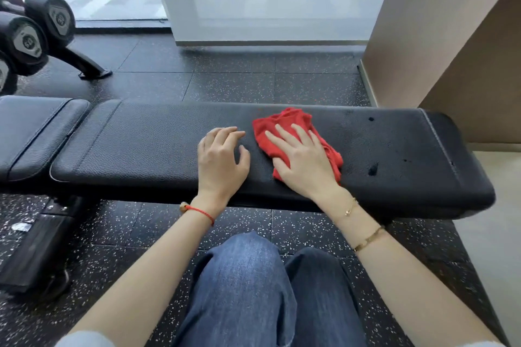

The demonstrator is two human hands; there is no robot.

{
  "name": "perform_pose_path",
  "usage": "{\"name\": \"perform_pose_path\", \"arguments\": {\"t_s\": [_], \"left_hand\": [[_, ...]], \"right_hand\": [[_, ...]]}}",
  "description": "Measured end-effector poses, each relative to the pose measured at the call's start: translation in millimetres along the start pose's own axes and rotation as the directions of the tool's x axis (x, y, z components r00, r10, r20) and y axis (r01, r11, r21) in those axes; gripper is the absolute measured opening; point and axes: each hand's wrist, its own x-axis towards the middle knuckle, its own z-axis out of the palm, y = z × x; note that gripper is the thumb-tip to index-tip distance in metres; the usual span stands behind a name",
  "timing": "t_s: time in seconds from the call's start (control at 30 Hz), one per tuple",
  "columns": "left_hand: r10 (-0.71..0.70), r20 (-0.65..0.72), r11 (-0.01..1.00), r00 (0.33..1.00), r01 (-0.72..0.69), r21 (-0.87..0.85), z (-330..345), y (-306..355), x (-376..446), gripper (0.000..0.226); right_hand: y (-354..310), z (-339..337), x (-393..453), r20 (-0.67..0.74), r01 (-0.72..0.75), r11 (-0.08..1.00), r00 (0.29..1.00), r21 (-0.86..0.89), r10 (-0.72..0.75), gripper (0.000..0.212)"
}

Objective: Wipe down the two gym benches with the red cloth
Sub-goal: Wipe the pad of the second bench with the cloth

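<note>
A long black padded gym bench (158, 146) lies across the view in front of me. A crumpled red cloth (284, 124) sits on its top, right of the middle. My right hand (301, 158) presses flat on the cloth with straight, spread fingers. My left hand (221, 158) rests on the bare pad just left of the cloth, fingertips lightly bent and touching the surface, holding nothing. Dark wet spots (372, 169) show on the pad to the right of the cloth. A shorter black seat pad (33, 127) adjoins the bench at the left.
A dumbbell rack (36, 34) with black dumbbells stands at the far left on the speckled rubber floor (225, 84). A white wall base (267, 8) lies behind the bench, a beige wall (439, 36) at the right. My knees in blue jeans (253, 284) are below.
</note>
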Motion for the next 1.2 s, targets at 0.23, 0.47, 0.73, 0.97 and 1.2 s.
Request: {"name": "perform_pose_path", "arguments": {"t_s": [0.23,0.47,0.73,0.97,1.2], "left_hand": [[0.078,0.097,0.997,0.992,-0.076,-0.027,27.4,37.0,5.5,0.029],[0.107,0.120,0.994,0.987,-0.111,0.025,32.1,41.8,1.6,0.027],[0.116,0.110,0.993,0.987,-0.118,0.016,34.7,38.0,-1.5,0.030],[0.112,0.101,0.994,0.989,-0.113,0.004,36.3,41.1,-1.3,0.030],[0.113,0.098,0.994,0.989,-0.112,-0.013,35.8,39.9,-2.2,0.031]], "right_hand": [[67.1,-16.9,-39.1,-0.099,-0.200,0.980,0.975,0.013,0.200,0.052],[47.4,-11.7,-20.9,-0.061,-0.206,0.978,0.977,-0.032,0.204,0.055],[88.9,-25.4,-66.0,-0.107,-0.188,0.982,0.977,-0.010,0.186,0.056],[129.8,-37.2,-17.5,-0.099,-0.472,0.880,0.879,-0.051,0.466,0.054],[47.3,-16.1,-52.9,-0.020,-0.041,0.999,0.999,0.005,0.041,0.056]]}}
